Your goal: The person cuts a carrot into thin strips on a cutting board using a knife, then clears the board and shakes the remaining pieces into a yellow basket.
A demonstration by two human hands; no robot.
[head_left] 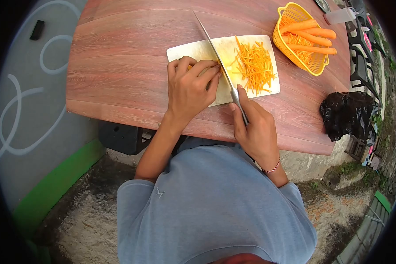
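A white cutting board [268, 46] lies on the wooden table, with a pile of thin carrot strips [256, 66] on its right part. My left hand [193, 83] is curled over the board's left part, its fingers pressed down on a piece of carrot [190, 67] that is mostly hidden beneath them. In my right hand [257, 127] is the handle of a long kitchen knife [215, 50]. The blade points away from me and slants up to the left, right beside my left fingertips.
A yellow plastic basket [287, 49] holding peeled carrots [310, 36] and shreds stands at the back right of the table [119, 66]. Behind it lies a clear squeeze bottle [340, 16]. A black plastic bag [348, 115] hangs at the right edge, near dark chairs [361, 66].
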